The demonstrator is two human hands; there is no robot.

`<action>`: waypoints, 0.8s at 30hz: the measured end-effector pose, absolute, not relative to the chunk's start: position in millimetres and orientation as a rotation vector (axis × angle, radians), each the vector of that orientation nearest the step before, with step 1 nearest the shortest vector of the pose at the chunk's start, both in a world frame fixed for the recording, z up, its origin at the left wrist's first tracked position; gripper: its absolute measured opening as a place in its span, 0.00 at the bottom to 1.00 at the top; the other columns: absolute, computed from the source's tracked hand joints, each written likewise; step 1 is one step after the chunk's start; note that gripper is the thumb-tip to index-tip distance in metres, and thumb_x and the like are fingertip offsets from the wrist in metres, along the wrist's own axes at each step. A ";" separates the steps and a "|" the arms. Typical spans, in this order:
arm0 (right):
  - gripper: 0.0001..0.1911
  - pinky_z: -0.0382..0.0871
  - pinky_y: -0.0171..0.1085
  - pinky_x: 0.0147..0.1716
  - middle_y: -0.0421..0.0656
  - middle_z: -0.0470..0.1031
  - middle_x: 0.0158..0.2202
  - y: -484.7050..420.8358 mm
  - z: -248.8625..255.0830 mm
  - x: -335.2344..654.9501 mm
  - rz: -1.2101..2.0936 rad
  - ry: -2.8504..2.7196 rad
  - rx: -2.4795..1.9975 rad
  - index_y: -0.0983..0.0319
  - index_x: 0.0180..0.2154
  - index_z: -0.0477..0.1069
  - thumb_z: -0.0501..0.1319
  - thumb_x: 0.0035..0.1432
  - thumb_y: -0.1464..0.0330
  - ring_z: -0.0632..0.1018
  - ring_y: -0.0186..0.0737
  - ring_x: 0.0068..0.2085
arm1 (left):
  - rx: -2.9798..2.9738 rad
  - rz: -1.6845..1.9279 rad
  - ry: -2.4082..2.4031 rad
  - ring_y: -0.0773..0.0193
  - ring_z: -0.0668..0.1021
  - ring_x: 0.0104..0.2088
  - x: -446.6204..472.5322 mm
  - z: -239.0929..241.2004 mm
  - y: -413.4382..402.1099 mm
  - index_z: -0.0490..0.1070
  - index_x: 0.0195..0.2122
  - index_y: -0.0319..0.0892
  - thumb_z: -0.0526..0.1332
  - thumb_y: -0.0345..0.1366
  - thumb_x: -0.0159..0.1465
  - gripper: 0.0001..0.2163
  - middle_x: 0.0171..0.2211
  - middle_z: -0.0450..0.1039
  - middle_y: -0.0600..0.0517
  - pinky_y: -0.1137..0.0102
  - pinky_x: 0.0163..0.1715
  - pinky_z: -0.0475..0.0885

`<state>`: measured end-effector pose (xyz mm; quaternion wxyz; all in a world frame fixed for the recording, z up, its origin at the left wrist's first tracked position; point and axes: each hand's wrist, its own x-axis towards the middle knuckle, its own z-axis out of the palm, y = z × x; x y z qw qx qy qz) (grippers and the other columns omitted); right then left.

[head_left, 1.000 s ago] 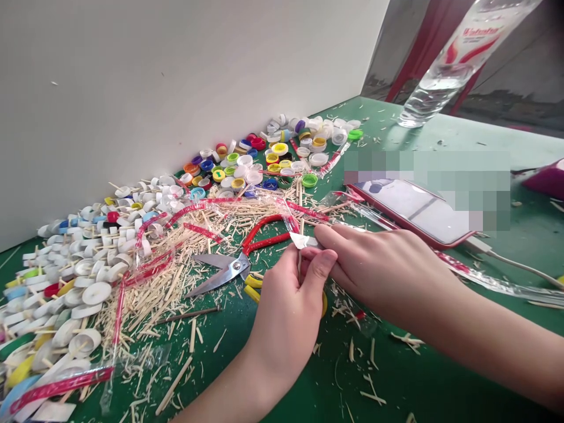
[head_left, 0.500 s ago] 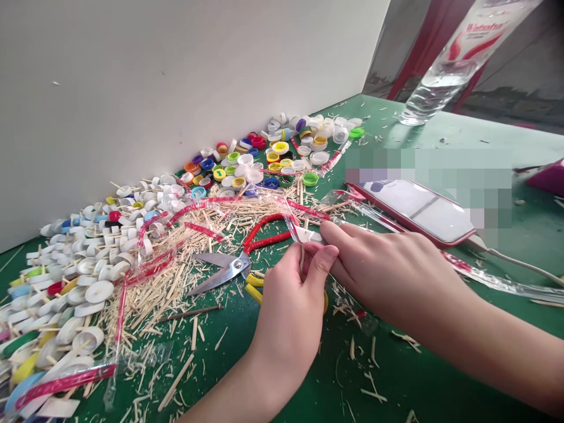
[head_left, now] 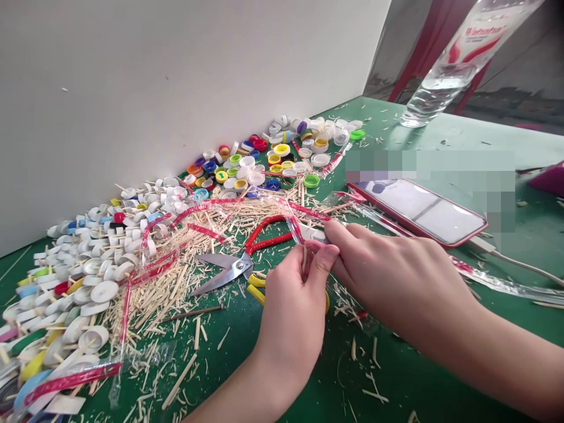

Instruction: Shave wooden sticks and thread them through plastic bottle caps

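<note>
While both hands, left hand (head_left: pixel 288 305) and right hand (head_left: pixel 396 276), pinch a thin wooden stick (head_left: pixel 304 258) mid-frame, uneven pressure could snap it.

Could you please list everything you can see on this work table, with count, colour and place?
table: one, green top, under everything.
wall: one, white, along the table's left edge.
bottle caps: too many to count, mostly white plus mixed colours, in a band along the wall.
wooden sticks: too many to count, pale, scattered mid-table.
plastic wrappers: several, clear with red stripes, among the sticks.
scissors: one, steel blades, red handles, left of the hands.
phone: one, red case, cable attached, behind the right hand.
water bottle: one, clear, red label, far right.
stick: one, pale, pinched between both hands.
left hand: grip on the stick.
right hand: grip on the stick top.
</note>
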<state>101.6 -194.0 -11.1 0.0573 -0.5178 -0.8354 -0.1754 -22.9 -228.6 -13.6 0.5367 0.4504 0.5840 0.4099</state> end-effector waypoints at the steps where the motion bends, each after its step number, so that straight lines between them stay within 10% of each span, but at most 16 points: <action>1: 0.06 0.38 0.33 0.16 0.39 0.70 0.21 -194.4 -11.3 101.3 -0.541 -2.523 -1.573 0.60 0.34 0.67 0.53 0.60 0.67 0.67 0.36 0.15 | 1.069 0.977 1.391 0.68 0.70 0.32 -22.8 -13.9 -228.3 0.71 0.36 0.43 0.53 0.57 0.63 0.21 0.31 0.72 0.53 0.74 0.32 0.64; 14: 0.13 0.38 0.33 0.16 0.40 0.68 0.20 -197.0 -12.7 101.4 -0.662 -2.408 -1.508 0.61 0.32 0.68 0.48 0.64 0.66 0.65 0.34 0.14 | 0.953 0.954 1.399 0.72 0.50 0.19 -21.4 -15.9 -226.0 0.68 0.30 0.43 0.56 0.59 0.59 0.22 0.18 0.44 0.61 0.72 0.17 0.45; 24: 0.17 0.38 0.34 0.18 0.42 0.71 0.22 -197.5 -7.1 98.5 -0.594 -2.431 -1.657 0.61 0.33 0.68 0.46 0.65 0.62 0.65 0.33 0.15 | 0.981 1.013 1.413 0.71 0.50 0.21 -19.6 -18.0 -228.1 0.62 0.25 0.43 0.56 0.58 0.60 0.22 0.19 0.47 0.60 0.72 0.18 0.46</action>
